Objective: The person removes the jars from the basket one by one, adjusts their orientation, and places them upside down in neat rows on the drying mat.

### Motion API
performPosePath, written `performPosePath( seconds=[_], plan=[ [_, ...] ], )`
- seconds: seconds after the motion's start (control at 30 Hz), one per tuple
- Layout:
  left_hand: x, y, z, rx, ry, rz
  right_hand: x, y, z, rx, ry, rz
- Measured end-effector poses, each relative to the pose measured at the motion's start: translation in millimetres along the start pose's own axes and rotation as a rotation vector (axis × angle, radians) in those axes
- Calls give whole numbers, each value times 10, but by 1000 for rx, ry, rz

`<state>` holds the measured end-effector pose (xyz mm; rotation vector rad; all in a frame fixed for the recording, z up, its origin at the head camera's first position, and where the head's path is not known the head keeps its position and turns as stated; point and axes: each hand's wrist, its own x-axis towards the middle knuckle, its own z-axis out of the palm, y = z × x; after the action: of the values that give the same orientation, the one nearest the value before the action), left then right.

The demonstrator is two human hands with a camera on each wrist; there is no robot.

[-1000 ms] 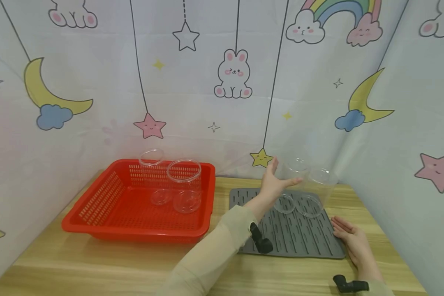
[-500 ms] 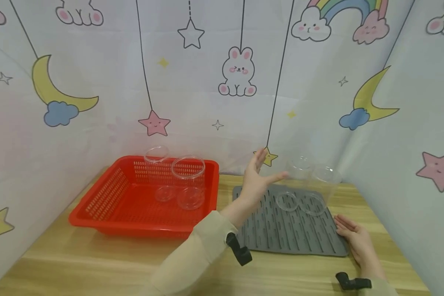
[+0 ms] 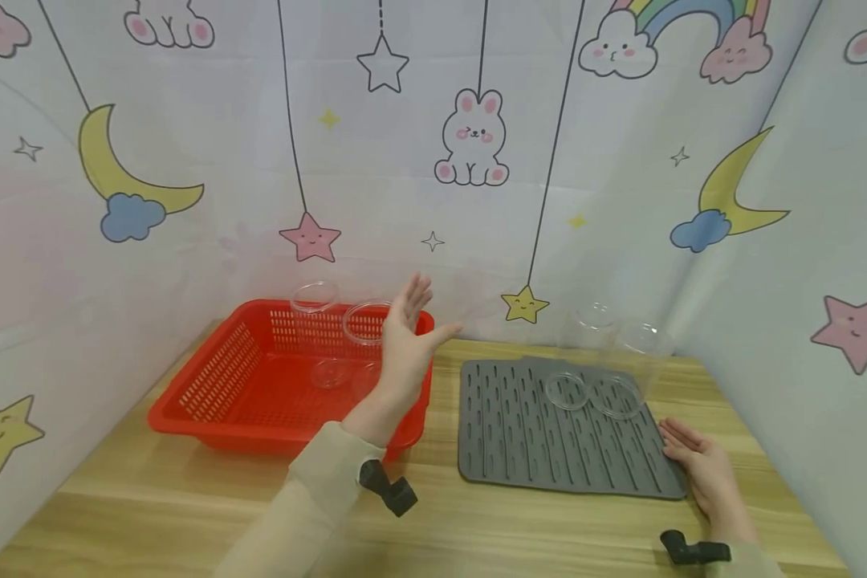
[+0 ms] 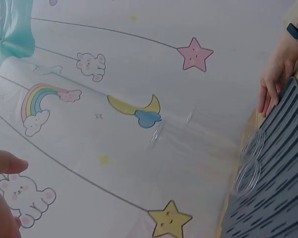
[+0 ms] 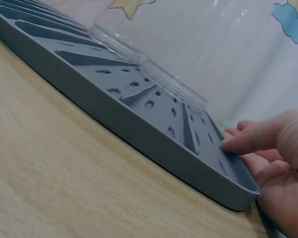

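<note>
My left hand [image 3: 405,353] is raised in front of the right side of the red plastic basket [image 3: 217,443], thumb spread from the straight fingers and nothing held. Behind it a clear cup [image 3: 364,325], partly hidden by the hand, stands in the basket next to another clear cup [image 3: 315,321]. On the grey ridged drying mat [image 3: 535,449] two more clear cups stand side by side, a smaller cup [image 3: 585,353] and a larger cup [image 3: 636,361]. My right hand [image 3: 704,466] lies along the mat's right edge; in the right wrist view its thumb [image 5: 253,139] touches the rim.
The basket and mat stand apart on a wooden table [image 3: 441,530]. A white cloth backdrop [image 3: 376,193] with printed stars, moons and rabbits rises behind and at both sides. Dark wrist straps are on both arms.
My left hand has moved left, away from the cups on the mat, to in front of the basket. The right hand stays by the mat's edge. The head view has shifted slightly.
</note>
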<state>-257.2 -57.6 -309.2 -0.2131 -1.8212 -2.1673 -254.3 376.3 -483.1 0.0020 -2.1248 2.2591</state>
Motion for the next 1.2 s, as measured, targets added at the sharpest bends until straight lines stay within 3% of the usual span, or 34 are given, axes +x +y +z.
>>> performPosePath(
  seconds=[0.33,0.5,0.83,1.03,1.2],
  plan=[
    [175,202,-775,160,145,9,10,2,19,-25,15,16],
    [270,224,-1100,240,167,-47,-3,6,15,-24,16,4],
    [496,191,-1684,344,125,-276,-14,24,3,24,1,-15],
    [621,57,-1894,363,4,-406,-4,21,1,25,-9,-18],
    [693,-58,-1990,347,-85,-462,-7,26,-3,18,-13,-11]
  ],
)
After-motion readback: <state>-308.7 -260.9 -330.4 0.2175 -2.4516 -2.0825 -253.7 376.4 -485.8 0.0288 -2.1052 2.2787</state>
